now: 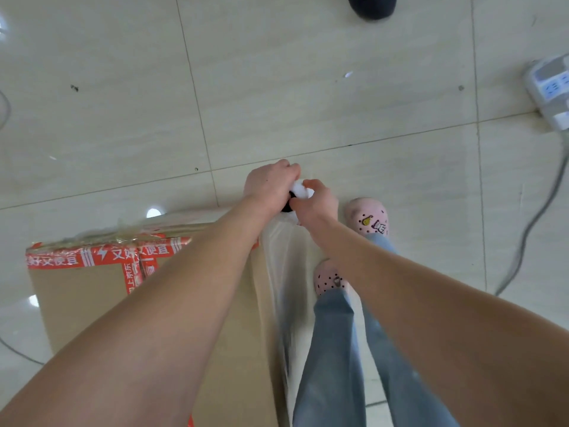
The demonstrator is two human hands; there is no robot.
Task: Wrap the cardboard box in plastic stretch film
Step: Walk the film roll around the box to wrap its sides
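A brown cardboard box [83, 300] with red printed tape stands on the floor at the lower left, under my left forearm. Clear stretch film [286, 272] runs down its right side, and crumpled film lies along its far top edge. My left hand [269, 183] and my right hand [317, 201] meet just beyond the box's far right corner. Both grip the film roll [300, 190], of which only a white end and a dark core show between the fingers.
My feet in pink clogs [368, 215] and jeans stand right of the box. A white power strip [549, 87] with a grey cable lies on the tiled floor at the right edge. A dark round object [372, 6] sits at the top. Another cable curves at the left edge.
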